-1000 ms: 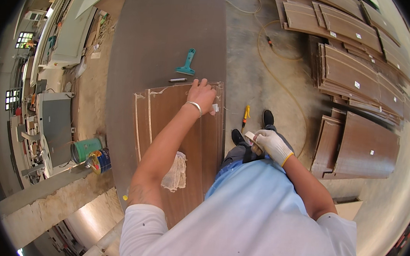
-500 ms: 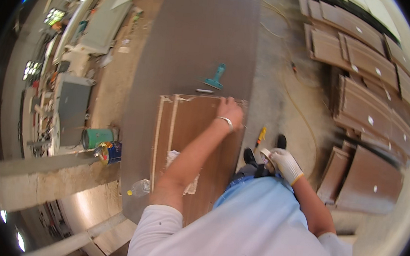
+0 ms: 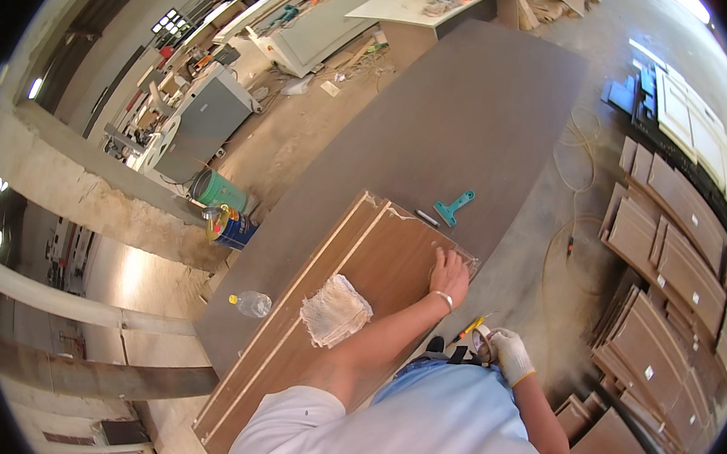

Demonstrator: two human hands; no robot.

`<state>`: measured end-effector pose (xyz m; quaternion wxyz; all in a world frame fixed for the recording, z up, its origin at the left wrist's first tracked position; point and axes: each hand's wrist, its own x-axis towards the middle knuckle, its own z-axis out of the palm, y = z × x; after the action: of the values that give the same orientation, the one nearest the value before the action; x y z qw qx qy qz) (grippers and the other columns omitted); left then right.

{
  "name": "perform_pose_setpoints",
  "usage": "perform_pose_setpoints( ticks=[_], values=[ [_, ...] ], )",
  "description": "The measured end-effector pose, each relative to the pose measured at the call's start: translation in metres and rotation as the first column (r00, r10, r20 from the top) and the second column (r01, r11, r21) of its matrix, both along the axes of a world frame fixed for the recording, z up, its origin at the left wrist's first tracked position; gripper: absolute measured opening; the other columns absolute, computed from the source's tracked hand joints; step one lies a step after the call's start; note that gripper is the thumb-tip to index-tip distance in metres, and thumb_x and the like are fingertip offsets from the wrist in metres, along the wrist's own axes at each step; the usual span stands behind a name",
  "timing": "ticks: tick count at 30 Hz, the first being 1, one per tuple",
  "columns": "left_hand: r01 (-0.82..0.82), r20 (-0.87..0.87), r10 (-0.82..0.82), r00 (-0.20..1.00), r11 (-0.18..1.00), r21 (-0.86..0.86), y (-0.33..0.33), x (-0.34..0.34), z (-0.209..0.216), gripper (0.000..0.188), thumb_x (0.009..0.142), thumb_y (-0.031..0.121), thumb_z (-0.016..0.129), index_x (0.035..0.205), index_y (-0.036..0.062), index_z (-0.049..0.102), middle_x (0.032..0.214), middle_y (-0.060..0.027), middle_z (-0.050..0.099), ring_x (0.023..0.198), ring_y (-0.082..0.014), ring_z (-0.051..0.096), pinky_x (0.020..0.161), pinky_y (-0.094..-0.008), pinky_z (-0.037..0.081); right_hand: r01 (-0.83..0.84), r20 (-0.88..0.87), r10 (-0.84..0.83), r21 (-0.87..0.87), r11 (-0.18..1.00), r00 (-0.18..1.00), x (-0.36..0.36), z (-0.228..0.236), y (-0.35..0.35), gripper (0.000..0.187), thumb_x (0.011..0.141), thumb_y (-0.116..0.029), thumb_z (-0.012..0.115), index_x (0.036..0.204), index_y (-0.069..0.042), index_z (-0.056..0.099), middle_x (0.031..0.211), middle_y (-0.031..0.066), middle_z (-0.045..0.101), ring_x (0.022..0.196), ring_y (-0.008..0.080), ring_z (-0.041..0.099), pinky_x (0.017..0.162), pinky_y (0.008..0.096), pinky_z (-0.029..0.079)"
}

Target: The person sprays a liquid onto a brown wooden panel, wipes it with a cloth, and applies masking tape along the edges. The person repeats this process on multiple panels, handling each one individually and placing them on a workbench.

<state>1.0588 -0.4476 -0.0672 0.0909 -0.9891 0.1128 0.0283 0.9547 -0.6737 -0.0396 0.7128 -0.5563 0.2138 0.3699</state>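
Observation:
My bare left hand (image 3: 450, 272), with a white band at the wrist, rests with its fingers on a brown wood panel (image 3: 395, 255) near the far right corner. This panel, with pale strips along its edges, lies on a large grey-brown board (image 3: 441, 105). By the table's right edge, my gloved right hand (image 3: 510, 355) grips a roll of tape (image 3: 482, 342). A yellow utility knife (image 3: 467, 329) shows beside the roll; what supports it I cannot tell. A crumpled white rag (image 3: 337, 310) lies on the panel, left of my forearm.
Beyond the panel lie a teal scraper (image 3: 454, 208) and a pen-like stick (image 3: 426, 218). A clear bottle (image 3: 252, 304) lies to the left. Green (image 3: 219, 192) and blue (image 3: 231, 227) cans stand past the left edge. Brown panels (image 3: 668, 259) are stacked at right; a hose (image 3: 573, 222) crosses the floor.
The view has turned, so the board now slants and the whole rag shows. My left hand has come back slightly from the panel's far edge. My right hand still holds the tape.

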Motion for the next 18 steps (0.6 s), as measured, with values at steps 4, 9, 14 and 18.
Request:
perform_pose_setpoints(
  ticks=[4,9,14,18],
  values=[
    [-0.220,0.073,0.243,0.967,0.947,-0.234,-0.005,-0.021,-0.002,0.031,0.092,0.029,0.074,0.112,0.0057,0.073,0.126,-0.0125,0.064,0.137,-0.0350,0.048,0.119,-0.0586,0.031,-0.043,0.016,0.043,0.052,0.998,0.999,0.016,-0.005,-0.024,0.026,0.096,-0.009,0.052,0.107,0.007,0.068,0.089,0.0147,0.069,0.070,0.0231,0.068,0.063,0.0354,0.058],
    [-0.451,0.088,0.485,0.870,0.856,-0.252,-0.025,-0.033,-0.003,0.037,0.091,0.032,0.078,0.119,0.0103,0.067,0.137,-0.0098,0.056,0.140,-0.0348,0.043,0.116,-0.0576,0.032,-0.048,-0.050,0.052,0.077,0.996,0.997,0.017,-0.012,-0.055,0.027,0.093,-0.009,0.053,0.108,0.007,0.069,0.094,0.0170,0.069,0.076,0.0263,0.069,0.067,0.0365,0.060],
    [-0.534,0.101,0.579,0.809,0.796,-0.286,-0.033,-0.035,-0.003,0.045,0.087,0.032,0.082,0.122,0.0083,0.067,0.136,-0.0099,0.057,0.138,-0.0350,0.044,0.113,-0.0549,0.035,-0.261,0.051,0.265,-0.073,0.962,0.963,0.018,-0.030,-0.087,0.024,0.094,-0.012,0.057,0.105,0.003,0.073,0.092,0.0168,0.073,0.076,0.0267,0.072,0.069,0.0380,0.059],
    [-0.538,0.135,0.597,0.791,0.783,-0.313,-0.030,-0.067,-0.002,0.057,0.089,0.027,0.079,0.141,0.0121,0.061,0.145,-0.0111,0.054,0.139,-0.0372,0.044,0.114,-0.0578,0.035,-0.309,0.483,0.875,-0.838,0.449,-0.039,0.036,-0.053,-0.118,0.019,0.095,-0.017,0.059,0.096,-0.004,0.072,0.090,0.0223,0.075,0.081,0.0392,0.074,0.074,0.0475,0.059]
  ],
)
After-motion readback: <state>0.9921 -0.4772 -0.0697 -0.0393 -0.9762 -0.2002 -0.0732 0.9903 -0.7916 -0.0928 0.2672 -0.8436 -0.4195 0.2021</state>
